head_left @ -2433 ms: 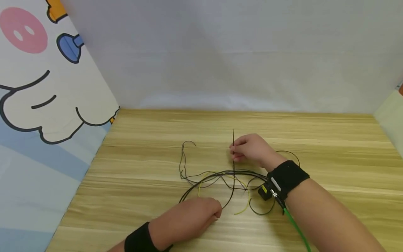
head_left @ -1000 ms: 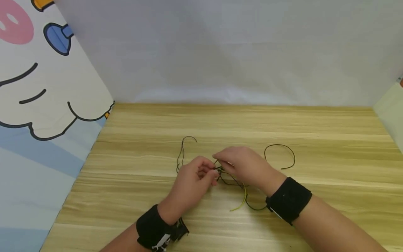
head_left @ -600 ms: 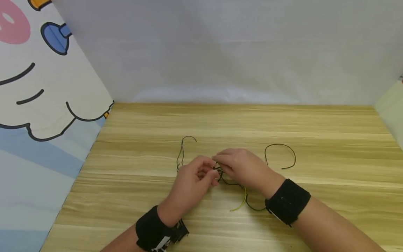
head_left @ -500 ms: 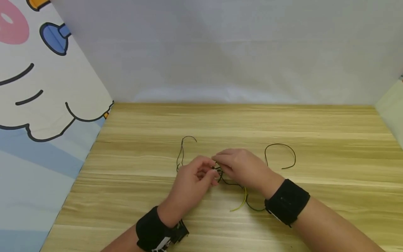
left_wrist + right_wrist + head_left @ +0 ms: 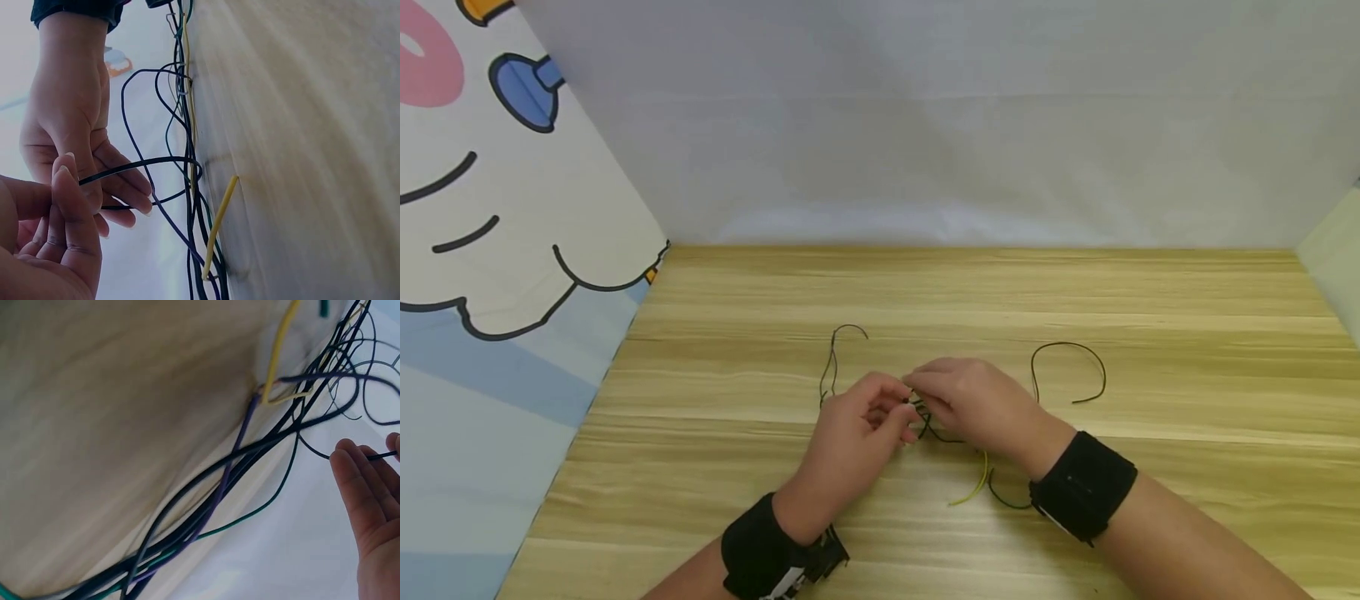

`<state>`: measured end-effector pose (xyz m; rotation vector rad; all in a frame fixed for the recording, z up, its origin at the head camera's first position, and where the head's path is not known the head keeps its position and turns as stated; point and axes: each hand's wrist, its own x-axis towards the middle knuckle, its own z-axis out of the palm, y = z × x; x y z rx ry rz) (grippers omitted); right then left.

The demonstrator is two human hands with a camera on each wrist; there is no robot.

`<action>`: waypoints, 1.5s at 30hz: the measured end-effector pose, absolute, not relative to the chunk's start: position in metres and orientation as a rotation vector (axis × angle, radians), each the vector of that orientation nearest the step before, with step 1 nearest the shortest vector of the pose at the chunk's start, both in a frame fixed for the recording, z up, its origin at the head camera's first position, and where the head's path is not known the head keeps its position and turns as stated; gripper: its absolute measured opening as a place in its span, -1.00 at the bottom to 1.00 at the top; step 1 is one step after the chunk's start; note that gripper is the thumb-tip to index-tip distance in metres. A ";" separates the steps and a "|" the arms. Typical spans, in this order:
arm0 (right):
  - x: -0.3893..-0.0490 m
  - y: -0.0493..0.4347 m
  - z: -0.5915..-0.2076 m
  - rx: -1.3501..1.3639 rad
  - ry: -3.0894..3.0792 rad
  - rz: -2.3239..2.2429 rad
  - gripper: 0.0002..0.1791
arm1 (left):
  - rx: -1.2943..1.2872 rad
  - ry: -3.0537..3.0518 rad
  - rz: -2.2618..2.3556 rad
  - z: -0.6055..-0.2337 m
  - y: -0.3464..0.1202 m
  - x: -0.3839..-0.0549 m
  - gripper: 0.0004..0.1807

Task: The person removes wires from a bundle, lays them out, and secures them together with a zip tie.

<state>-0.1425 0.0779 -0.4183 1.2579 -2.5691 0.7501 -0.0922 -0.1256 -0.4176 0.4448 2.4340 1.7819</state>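
Observation:
In the head view my left hand (image 5: 846,446) and right hand (image 5: 985,408) meet over a bundle of thin electrical wires. In the left wrist view, my left thumb and finger pinch a black wire (image 5: 140,164), which bends round the bundle (image 5: 186,206). Just behind, my right hand (image 5: 72,106) holds the wire's other stretch at its fingertips; its thumb tip is partly hidden by my left fingers. The right wrist view shows the black and purple bundle (image 5: 215,487) running diagonally, beside the right-hand fingers (image 5: 356,487). A yellow wire end (image 5: 981,479) sticks out below my right hand.
A thin dark wire (image 5: 831,358) curls on the wood-grain table (image 5: 700,433) at left, and a black wire loop (image 5: 1067,343) lies at right. A green wire end (image 5: 1007,500) lies near the right wristband (image 5: 1084,483). A pale wall (image 5: 962,167) stands behind.
Earlier my hands were apart, with the right holding a black wire upright. They have since come together over the bundle; during the last second they barely move.

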 end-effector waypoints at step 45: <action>-0.110 0.063 -0.421 0.959 -2.471 1.532 -0.81 | 0.901 3.078 1.320 -0.402 -0.129 -0.091 -0.94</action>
